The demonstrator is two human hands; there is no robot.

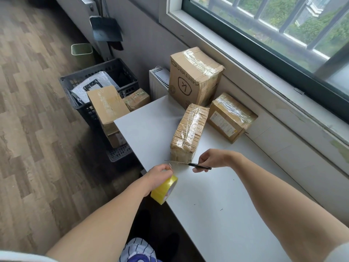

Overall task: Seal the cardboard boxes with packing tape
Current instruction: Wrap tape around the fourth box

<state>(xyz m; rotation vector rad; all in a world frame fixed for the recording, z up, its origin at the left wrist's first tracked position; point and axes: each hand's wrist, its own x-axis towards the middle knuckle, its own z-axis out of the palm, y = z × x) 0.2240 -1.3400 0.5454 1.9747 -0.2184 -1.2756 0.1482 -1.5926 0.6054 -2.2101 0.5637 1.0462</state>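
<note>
My left hand (160, 176) grips a yellow roll of packing tape (164, 190) at the white table's left edge. A clear strip of tape (177, 165) stretches from the roll to the near end of a long cardboard box (189, 132) wrapped in tape. My right hand (211, 159) holds black-handled scissors (190, 164), whose blades lie across the strip. Two more taped boxes stand behind: a tall one (195, 76) and a labelled one (229, 118) by the window wall.
The white table (217, 205) runs along the window sill. Left of it on the wooden floor stands a dark crate (98, 78) with packages, with cardboard boxes (108, 108) stacked beside it. A green bin (81, 50) and a dustpan (105, 29) stand further back.
</note>
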